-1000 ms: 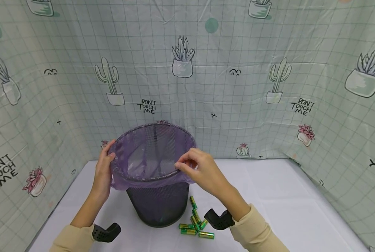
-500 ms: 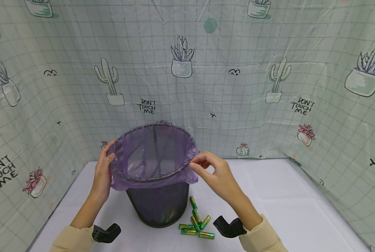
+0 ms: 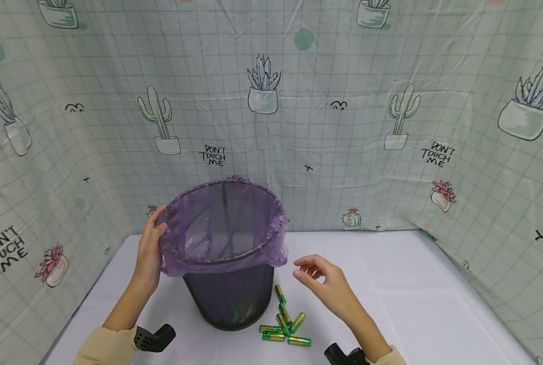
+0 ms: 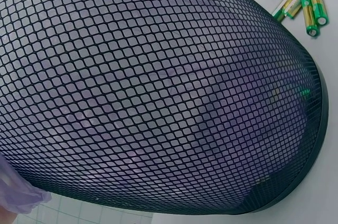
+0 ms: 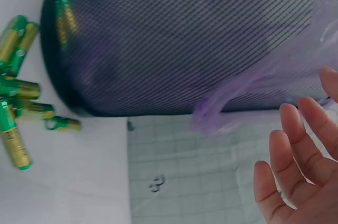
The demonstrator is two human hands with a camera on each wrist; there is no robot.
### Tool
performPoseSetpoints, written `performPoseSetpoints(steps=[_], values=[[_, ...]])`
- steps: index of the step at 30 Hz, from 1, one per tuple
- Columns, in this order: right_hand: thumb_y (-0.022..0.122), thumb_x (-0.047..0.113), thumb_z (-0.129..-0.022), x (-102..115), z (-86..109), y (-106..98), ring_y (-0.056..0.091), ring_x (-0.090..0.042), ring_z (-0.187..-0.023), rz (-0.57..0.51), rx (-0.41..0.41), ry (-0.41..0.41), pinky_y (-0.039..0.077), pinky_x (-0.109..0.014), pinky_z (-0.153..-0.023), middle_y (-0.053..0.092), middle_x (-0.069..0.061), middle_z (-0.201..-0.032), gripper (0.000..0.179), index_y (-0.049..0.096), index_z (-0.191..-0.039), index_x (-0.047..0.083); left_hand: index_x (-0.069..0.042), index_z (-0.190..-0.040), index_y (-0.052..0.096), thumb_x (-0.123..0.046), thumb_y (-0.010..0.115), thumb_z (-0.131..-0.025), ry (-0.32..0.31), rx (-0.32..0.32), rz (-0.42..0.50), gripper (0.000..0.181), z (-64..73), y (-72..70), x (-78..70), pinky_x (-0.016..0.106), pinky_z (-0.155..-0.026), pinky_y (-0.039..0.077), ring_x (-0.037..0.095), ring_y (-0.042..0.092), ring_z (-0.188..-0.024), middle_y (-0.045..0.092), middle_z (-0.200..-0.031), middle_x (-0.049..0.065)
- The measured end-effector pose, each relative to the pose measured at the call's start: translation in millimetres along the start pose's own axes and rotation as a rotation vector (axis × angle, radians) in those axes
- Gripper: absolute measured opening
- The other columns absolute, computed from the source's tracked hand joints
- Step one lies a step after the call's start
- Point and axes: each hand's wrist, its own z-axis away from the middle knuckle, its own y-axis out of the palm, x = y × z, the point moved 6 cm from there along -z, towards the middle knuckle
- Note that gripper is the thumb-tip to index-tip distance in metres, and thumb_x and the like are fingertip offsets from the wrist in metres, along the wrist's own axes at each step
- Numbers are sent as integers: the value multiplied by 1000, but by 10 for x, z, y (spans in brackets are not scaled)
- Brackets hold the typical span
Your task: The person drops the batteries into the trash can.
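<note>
A black mesh waste bin [image 3: 232, 299] stands upright on the table, lined with a purple plastic bag [image 3: 221, 266] folded over its rim. My left hand [image 3: 150, 248] holds the lined rim at the left, thumb at the edge. To the right of the bin, my right hand [image 3: 323, 281] is apart from the bag, fingers loosely bent around nothing. In the right wrist view the same right hand [image 5: 306, 166] appears near the bag's loose edge [image 5: 211, 110]. Several green-and-gold batteries lie beside the bin's base, such as one battery [image 3: 299, 341] at the front.
A white cloth covers the table [image 3: 390, 289]. Behind it hangs a grid-patterned curtain [image 3: 308, 132] with cactus drawings, also along both sides. Green and gold shapes [image 5: 66, 20] show through the bin's mesh low down; I cannot tell exactly where they lie.
My right hand has slid along the rim to the right, let go of the bag and moved down and away. The left hand and the batteries have stayed in place.
</note>
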Motion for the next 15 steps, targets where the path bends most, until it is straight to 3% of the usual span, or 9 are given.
performPoseSetpoints(steps=[10,15], values=[[66,26,-85,-426,203,94,53,-6,-80,-4,70,134,46,-23,-73,61,3,-89,29,63,-111,12,-22,-146,25,-27,30,-98,4,-6,0,49,-2,2,4,17,-95,29,12,27,-131,15,-153,2],[67,30,-83,-625,301,171,52,-5,-79,-13,94,216,45,-23,-72,61,2,-89,32,63,-109,12,-19,-147,23,-28,31,-97,8,3,-18,51,-5,2,-6,35,-111,14,16,16,-139,9,-155,-1]])
